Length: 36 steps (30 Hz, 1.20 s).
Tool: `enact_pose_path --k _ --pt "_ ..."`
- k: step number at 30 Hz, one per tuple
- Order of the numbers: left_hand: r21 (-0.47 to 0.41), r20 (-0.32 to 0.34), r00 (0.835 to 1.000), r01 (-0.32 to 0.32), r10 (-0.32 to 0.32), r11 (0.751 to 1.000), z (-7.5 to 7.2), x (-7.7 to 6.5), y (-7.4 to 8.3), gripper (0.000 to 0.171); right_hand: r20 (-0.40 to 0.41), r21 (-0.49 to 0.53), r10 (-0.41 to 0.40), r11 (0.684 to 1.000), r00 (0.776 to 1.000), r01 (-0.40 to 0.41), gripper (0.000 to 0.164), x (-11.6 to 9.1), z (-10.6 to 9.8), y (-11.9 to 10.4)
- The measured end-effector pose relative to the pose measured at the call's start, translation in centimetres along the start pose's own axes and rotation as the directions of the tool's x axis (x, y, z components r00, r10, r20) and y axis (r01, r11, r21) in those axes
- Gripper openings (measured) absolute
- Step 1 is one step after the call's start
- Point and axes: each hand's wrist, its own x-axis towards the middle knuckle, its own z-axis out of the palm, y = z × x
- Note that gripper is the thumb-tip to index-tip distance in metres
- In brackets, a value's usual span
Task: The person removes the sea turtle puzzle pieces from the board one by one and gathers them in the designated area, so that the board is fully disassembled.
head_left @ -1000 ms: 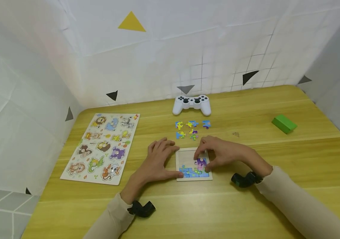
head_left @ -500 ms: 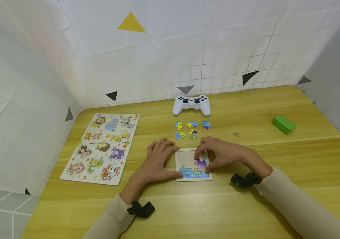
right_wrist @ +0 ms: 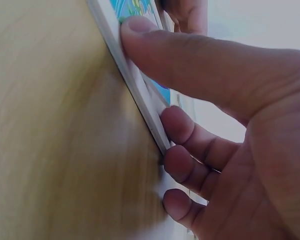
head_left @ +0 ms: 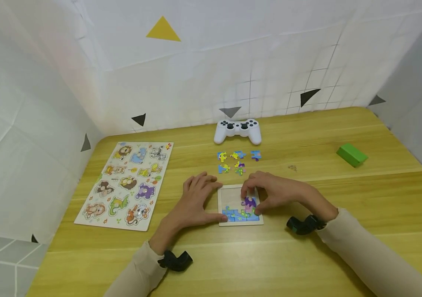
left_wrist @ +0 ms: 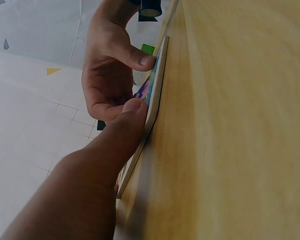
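A small square puzzle tray (head_left: 240, 224) with a pale rim lies on the table in front of me, blue pieces (head_left: 235, 215) set along its near side. My left hand (head_left: 195, 203) spreads along the tray's left side, thumb on the near corner and a fingertip by the far corner. My right hand (head_left: 275, 190) bends over the right side, thumb and index finger pinching a purple jigsaw piece (head_left: 249, 203) inside the tray. In the left wrist view, the left thumb (left_wrist: 132, 117) presses on the rim. The right thumb (right_wrist: 155, 45) reaches over the rim in the right wrist view.
Several loose jigsaw pieces (head_left: 239, 169) lie just beyond the tray. Behind them sits a white game controller (head_left: 237, 130). An animal puzzle board (head_left: 149, 218) is at the left, and a green block (head_left: 352, 155) at the right. Walls covered in white sheeting border the table.
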Motion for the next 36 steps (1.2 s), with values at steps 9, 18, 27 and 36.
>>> enact_pose_path --k 9,18,27,36 --pt "-0.003 -0.005 1.0 -0.006 0.006 1.0 0.09 0.01 -0.05 0.09 0.012 0.005 0.003 1.0 1.0 -0.003 0.039 0.01 -0.03 -0.21" --pt "-0.004 -0.005 1.0 -0.005 0.005 1.0 -0.07 -0.08 0.08 0.089 0.025 0.019 0.02 1.0 1.0 -0.02 0.037 0.02 -0.02 -0.36" --pt "-0.005 -0.015 1.0 -0.009 0.009 1.0 0.09 -0.13 -0.04 0.089 0.018 0.027 0.022 0.999 1.0 -0.022 0.035 0.02 -0.09 -0.35" --pt "-0.004 -0.008 1.0 -0.005 0.005 1.0 0.06 -0.08 0.01 0.089 -0.011 0.059 -0.004 0.998 1.0 0.004 0.035 -0.14 -0.2 -0.19"
